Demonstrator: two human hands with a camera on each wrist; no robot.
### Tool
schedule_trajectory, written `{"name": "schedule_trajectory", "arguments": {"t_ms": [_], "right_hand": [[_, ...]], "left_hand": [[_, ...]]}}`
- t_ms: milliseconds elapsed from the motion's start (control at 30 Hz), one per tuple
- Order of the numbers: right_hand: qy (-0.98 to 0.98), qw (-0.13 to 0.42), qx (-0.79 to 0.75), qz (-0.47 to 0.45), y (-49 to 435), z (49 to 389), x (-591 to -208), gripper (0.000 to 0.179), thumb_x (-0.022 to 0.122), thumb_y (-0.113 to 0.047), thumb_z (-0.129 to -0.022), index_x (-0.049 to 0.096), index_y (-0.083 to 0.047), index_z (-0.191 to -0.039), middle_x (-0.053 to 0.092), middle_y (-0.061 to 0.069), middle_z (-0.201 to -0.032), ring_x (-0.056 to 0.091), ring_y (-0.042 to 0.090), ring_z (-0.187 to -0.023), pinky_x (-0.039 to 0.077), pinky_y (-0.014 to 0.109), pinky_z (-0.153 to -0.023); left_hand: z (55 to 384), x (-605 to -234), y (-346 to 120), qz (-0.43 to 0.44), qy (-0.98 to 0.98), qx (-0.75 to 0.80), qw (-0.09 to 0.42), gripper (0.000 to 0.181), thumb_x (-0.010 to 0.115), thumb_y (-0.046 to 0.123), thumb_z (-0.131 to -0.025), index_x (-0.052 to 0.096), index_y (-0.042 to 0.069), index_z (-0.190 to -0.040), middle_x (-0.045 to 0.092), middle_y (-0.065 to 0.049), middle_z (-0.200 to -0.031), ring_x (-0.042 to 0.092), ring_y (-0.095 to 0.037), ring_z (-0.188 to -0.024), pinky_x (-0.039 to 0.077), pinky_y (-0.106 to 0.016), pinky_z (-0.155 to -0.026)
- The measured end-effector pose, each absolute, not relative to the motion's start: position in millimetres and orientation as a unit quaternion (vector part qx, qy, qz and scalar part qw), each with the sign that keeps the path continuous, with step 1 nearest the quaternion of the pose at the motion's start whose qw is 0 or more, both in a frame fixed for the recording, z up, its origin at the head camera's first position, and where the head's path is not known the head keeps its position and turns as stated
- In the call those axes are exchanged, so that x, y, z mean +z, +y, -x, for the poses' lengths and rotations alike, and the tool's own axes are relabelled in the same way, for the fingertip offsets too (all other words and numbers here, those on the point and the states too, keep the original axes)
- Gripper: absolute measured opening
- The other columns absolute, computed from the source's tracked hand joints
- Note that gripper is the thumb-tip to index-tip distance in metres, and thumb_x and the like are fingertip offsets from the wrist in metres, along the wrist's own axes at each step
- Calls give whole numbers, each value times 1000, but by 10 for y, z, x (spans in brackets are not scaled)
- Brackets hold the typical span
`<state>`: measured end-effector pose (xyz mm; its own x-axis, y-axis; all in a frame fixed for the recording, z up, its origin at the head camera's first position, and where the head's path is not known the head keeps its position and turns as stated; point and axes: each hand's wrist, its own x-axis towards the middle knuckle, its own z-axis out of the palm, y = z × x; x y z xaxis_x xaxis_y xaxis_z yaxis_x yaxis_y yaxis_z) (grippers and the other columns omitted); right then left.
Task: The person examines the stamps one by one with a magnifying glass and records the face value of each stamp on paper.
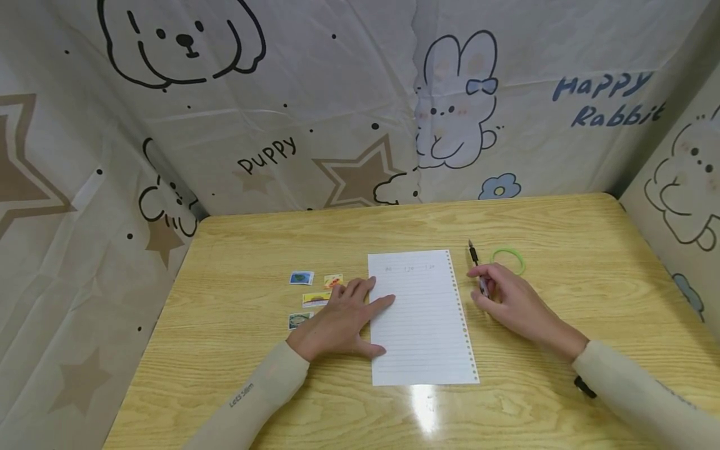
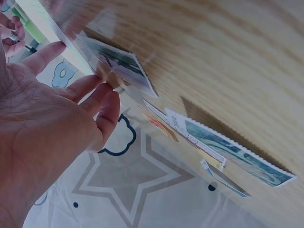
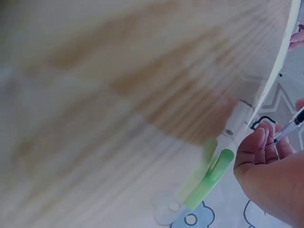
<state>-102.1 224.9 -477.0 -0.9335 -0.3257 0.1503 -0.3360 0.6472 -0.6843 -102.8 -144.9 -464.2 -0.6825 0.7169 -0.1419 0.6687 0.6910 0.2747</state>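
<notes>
My left hand point(image 1: 351, 319) lies over the left edge of a lined sheet of paper point(image 1: 419, 325), its fingers spread. Faint writing crosses the top of the sheet, and holes run down its right edge. Just right of the paper, my right hand point(image 1: 509, 300) holds a pen point(image 1: 473, 252) between thumb and fingers, the pen's tip pointing away from me. In the right wrist view the pen point(image 3: 290, 127) shows among the curled fingers. Several small stamps lie left of the paper, including a blue one point(image 1: 302, 277) and a yellow one point(image 1: 316, 300), partly covered by the left hand.
A light green ring point(image 1: 522, 262) lies on the wooden table point(image 1: 247, 250) beyond the right hand. A small black object point(image 1: 585, 387) shows by the right sleeve. Printed cloth point(image 1: 337, 81) hangs behind and at both sides of the table.
</notes>
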Motion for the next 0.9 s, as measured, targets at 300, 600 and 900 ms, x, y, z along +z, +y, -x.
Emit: {"name": "schedule_trajectory", "arguments": {"t_ms": [300,600,900], "right_hand": [[-920,-35,351,-172,2287,1076,-4801,29,74,-10,-102,66,-4,-129,59,1,-100,51,17,-87,43,30,-73],[-935,-43,290,-199,2281,1106,-4821,26,73,-11,-97,66,-8,-123,57,-2,-97,51,16,-87,43,37,-76],[-938,-34,267,-221,2289,1141,-4854,25,72,-13,-98,66,-10,-122,61,-3,-101,52,15,-88,46,37,-77]], "left_hand": [[1027,-4625,-1433,-383,911,97,118,93,83,63,-91,48,21,-167,35,-26,-168,36,-41,-148,37,-57,-104],[1030,-4623,-1427,-384,911,96,118,93,83,63,-91,48,22,-167,36,-26,-168,36,-40,-148,37,-57,-104],[1023,-4614,-1438,-379,911,103,126,93,83,62,-91,47,21,-167,35,-26,-169,35,-40,-150,36,-60,-106]]}}
